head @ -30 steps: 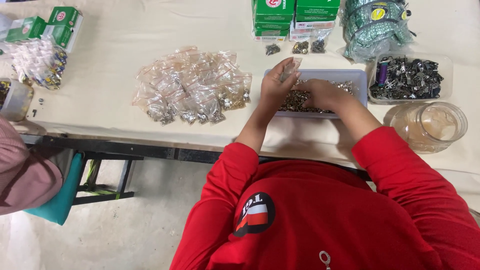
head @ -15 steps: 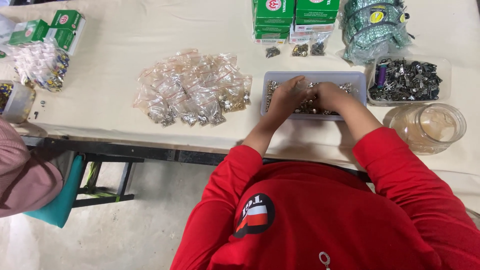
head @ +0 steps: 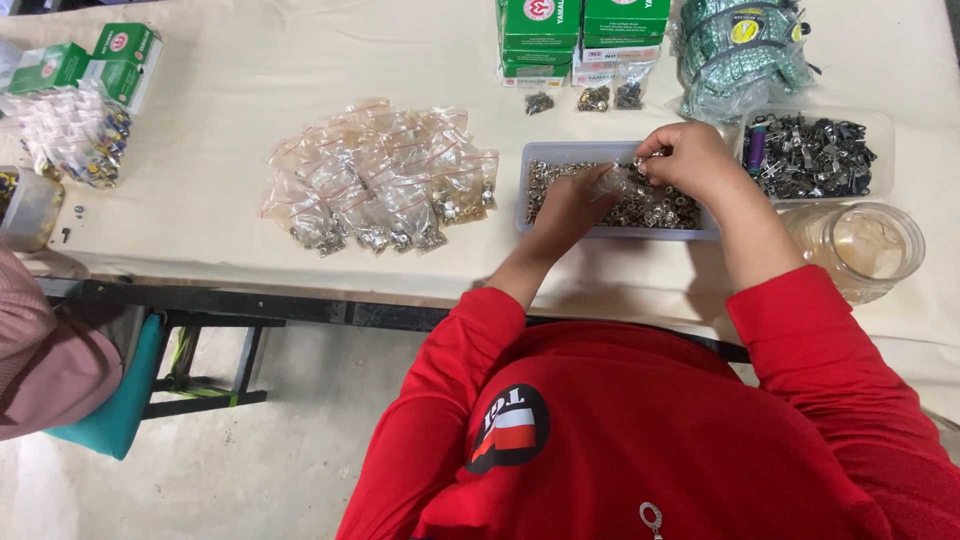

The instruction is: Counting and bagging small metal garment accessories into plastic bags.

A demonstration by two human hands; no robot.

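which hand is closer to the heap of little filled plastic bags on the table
Left. The left hand is in the tray of small metal pieces, just right of the bag heap. The right hand is over the tray's far right end, further from the heap.

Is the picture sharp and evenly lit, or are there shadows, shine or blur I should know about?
Head view: soft, even light on the cream table; a faint shadow under the tray; slight shine on the clear bags and glass jar; both hands, left hand and right hand, a little soft; small metal parts too fine to resolve.
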